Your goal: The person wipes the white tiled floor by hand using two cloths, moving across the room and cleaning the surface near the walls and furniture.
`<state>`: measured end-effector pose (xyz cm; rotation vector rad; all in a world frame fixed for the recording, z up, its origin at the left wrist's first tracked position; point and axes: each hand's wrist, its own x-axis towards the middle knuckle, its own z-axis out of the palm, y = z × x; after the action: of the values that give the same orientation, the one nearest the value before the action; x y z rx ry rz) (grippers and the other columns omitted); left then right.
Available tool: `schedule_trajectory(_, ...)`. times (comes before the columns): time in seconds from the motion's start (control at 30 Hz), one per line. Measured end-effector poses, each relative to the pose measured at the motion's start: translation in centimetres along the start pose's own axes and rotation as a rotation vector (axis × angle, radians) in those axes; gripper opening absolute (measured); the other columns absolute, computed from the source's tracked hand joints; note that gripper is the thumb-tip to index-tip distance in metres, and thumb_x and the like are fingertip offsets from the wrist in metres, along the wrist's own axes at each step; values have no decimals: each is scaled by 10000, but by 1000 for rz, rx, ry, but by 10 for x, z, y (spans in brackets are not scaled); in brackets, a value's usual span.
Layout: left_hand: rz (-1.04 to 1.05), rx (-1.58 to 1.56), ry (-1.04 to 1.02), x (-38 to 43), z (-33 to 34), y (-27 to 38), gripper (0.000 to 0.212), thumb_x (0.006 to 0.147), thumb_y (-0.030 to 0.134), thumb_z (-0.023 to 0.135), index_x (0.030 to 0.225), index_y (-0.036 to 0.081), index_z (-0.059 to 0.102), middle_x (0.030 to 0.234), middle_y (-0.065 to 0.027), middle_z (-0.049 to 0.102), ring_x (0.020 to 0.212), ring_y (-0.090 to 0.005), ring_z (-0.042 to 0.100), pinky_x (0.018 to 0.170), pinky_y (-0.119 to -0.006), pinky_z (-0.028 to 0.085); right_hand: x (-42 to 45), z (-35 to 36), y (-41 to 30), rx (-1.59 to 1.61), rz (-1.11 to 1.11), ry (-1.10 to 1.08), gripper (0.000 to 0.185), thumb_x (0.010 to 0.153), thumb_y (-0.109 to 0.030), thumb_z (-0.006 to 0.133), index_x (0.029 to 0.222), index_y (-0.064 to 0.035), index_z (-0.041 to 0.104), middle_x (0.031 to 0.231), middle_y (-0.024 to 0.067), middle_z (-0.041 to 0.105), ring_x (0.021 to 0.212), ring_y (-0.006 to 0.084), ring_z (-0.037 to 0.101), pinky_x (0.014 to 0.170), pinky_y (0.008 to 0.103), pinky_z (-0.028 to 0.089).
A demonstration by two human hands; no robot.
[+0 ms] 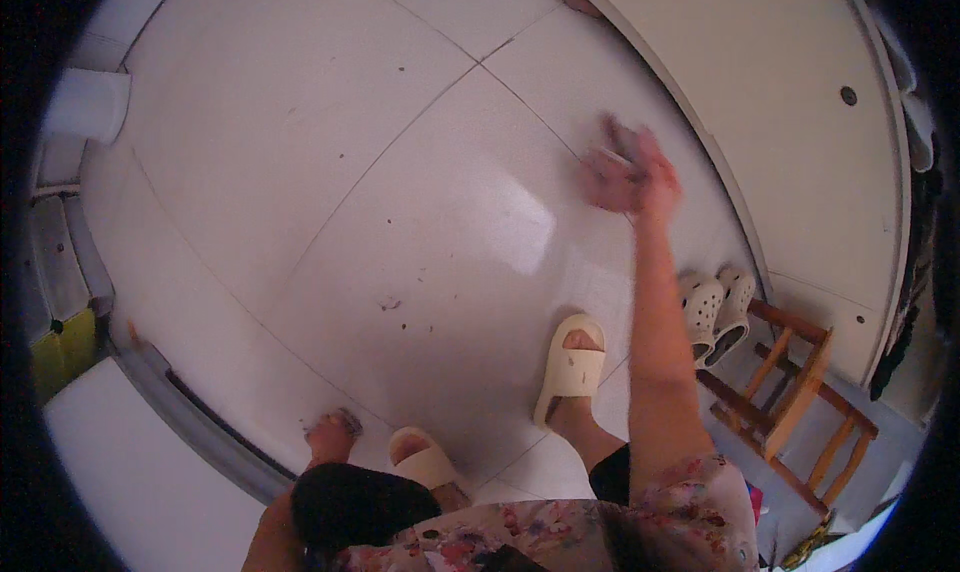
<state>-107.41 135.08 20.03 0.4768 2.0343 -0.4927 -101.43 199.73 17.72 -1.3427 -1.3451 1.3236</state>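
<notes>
My right hand (634, 174) is stretched out over the pale tiled floor (427, 136), near a cream cabinet panel. It is blurred, so whether something lies between its fingers cannot be told. Low on the left, beside my knee, my left hand (334, 429) hangs above the floor; dark patches show at its fingers, too unclear to name. My feet are in cream slide sandals, the right one (581, 365) further forward than the left one (421, 463). Small dark bits of debris (390, 302) lie scattered on the tiles between the hands.
The large cream panel (772, 121) borders the floor on the right. Beige perforated clogs (701, 309) stand beside a small wooden rack or stool (799, 392). At the left edge are a white rounded object (94, 106), a yellow-green item (64, 350) and a white surface (142, 452).
</notes>
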Motion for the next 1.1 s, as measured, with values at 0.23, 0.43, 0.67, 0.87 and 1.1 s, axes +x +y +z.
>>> schedule_trajectory(0.23, 15, 20, -27, 8, 30, -16, 330, 829, 282, 593, 1077, 68, 552, 1071, -135, 575, 926, -309, 623, 765, -476, 498, -5, -77, 32, -884, -320, 353, 403, 761, -110, 594, 1163, -93, 615, 1171, 119, 610, 990, 262, 612, 861, 370, 485)
schedule_trajectory(0.43, 79, 68, 61, -3, 14, -9, 235, 847, 211, 551, 1031, 66, 574, 1053, -134, 574, 919, -299, 622, 718, -463, 501, -86, 154, 42, -735, -760, -251, 434, 691, -59, 597, 1115, -144, 629, 1238, 128, 547, 1045, 352, 555, 876, 422, 459)
schedule_trajectory(0.67, 80, 60, 76, 0, 27, -15, 252, 805, 190, 594, 1024, 67, 579, 994, -127, 571, 847, -290, 631, 666, -456, 503, -25, 138, 4, -111, -370, -350, 326, 796, -77, 559, 1117, -46, 609, 747, 23, 594, 607, 102, 548, 541, 258, 467)
schedule_trajectory(0.87, 115, 8, 163, 4, 57, -29, 202, 786, 211, 613, 950, 93, 616, 984, -124, 584, 862, -288, 627, 715, -469, 484, 52, -56, 31, -842, -401, 111, 422, 793, -232, 618, 1151, -10, 605, 899, 145, 644, 698, 218, 609, 638, 355, 489)
schedule_trajectory(1.1, 173, 21, 73, -3, 10, -14, 341, 813, 292, 592, 1041, 39, 586, 968, -129, 581, 951, -286, 586, 686, -452, 499, 66, 98, 32, -753, -647, 12, 431, 704, -132, 598, 1115, -5, 605, 1250, 178, 552, 1158, 350, 500, 966, 426, 400)
